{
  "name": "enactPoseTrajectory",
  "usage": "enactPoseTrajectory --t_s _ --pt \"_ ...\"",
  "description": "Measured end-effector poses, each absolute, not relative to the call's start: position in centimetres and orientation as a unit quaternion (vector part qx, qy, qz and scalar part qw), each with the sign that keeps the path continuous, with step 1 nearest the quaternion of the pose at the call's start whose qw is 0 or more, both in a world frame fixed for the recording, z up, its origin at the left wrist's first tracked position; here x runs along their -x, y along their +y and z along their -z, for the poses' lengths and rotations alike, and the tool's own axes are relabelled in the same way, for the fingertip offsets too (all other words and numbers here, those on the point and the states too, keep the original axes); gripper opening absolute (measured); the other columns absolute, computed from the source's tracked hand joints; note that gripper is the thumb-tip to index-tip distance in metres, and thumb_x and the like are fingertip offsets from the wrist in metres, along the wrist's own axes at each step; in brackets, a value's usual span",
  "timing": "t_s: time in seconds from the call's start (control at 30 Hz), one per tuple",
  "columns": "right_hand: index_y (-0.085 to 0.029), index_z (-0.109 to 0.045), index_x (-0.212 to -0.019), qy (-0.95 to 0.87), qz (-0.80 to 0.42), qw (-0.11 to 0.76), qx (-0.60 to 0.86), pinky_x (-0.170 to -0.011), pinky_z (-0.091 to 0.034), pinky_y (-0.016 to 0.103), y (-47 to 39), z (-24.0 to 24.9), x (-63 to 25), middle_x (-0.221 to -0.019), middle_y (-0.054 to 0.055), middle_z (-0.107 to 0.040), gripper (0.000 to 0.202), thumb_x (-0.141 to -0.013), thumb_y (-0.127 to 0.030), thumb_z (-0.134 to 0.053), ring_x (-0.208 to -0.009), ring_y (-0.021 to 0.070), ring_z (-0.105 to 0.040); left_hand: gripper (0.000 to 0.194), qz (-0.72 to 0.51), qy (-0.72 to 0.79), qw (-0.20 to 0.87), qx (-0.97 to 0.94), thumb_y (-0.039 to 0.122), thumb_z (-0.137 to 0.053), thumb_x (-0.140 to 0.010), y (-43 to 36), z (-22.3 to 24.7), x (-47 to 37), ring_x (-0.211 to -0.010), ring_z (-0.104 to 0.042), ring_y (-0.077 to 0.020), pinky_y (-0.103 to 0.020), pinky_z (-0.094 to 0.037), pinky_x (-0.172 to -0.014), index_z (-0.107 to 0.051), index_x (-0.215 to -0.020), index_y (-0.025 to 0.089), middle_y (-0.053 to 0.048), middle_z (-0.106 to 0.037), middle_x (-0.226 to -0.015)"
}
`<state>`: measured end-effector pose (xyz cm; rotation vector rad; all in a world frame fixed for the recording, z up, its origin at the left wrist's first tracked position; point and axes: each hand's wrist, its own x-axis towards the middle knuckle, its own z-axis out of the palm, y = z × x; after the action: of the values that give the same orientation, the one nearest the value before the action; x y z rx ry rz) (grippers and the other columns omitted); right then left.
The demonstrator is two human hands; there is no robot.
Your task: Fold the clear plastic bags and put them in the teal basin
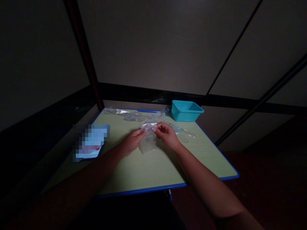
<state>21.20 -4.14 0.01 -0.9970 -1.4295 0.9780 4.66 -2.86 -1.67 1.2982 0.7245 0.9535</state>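
A clear plastic bag (149, 140) hangs between my two hands, above the middle of the light green table. My left hand (133, 140) pinches its upper left edge between thumb and fingers. At the upper right edge, my right hand (166, 133) grips it with curled fingers. The bag looks flat, and I make out nothing inside it. Just beyond my hands, more crumpled clear plastic (133, 117) lies spread along the table's far side.
A turquoise plastic basin (187, 111) stands at the table's far right corner. On the left lies a flat item (94, 140), partly blurred out. The table (153, 172) has a blue rim, and panelled walls rise close behind it.
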Motion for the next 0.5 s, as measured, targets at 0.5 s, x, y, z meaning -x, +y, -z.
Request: enactPoseTrajectory --t_s 0.5 --pt "-0.013 -0.060 -0.060 -0.586 -0.501 0.446 0.454 -0.048 -0.042 0.022 -4.9 -0.9 -20.6 -0.055 0.003 -0.061 0.056 -0.065 -0.069 -0.057 -0.048 0.0103 -0.055 0.040 -0.359 0.265 0.195 -0.873 0.027 -0.036 -0.091 -2.8 2.1 -4.3 -0.132 -0.034 -0.0220 -0.044 -0.024 -0.110 -0.049 -0.128 0.019 -0.010 -0.044 -0.139"
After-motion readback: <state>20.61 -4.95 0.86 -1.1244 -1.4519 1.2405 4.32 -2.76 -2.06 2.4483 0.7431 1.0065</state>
